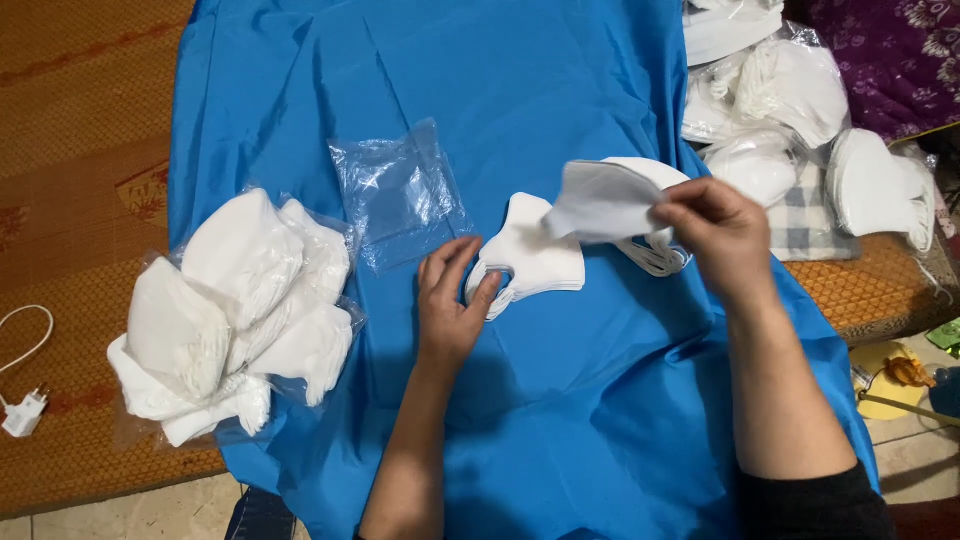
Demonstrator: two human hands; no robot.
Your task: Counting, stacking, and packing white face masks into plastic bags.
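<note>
White on blue.
I see white masks [535, 255] under my left hand [452, 310], blue cloth [560, 400] beneath, checked cloth [815, 215] beyond my right hand [722, 240].

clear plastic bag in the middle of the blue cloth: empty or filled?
Empty. The clear bag lies flat on the blue cloth, which shows through it; no masks inside.

1. A home used for piecework: a woven mat [70, 130] lies under the blue cloth [560, 400].
2. Right of the cloth, a purple floral blanket [890, 50].
3. Left of the cloth, a white charger [22, 412].
</note>
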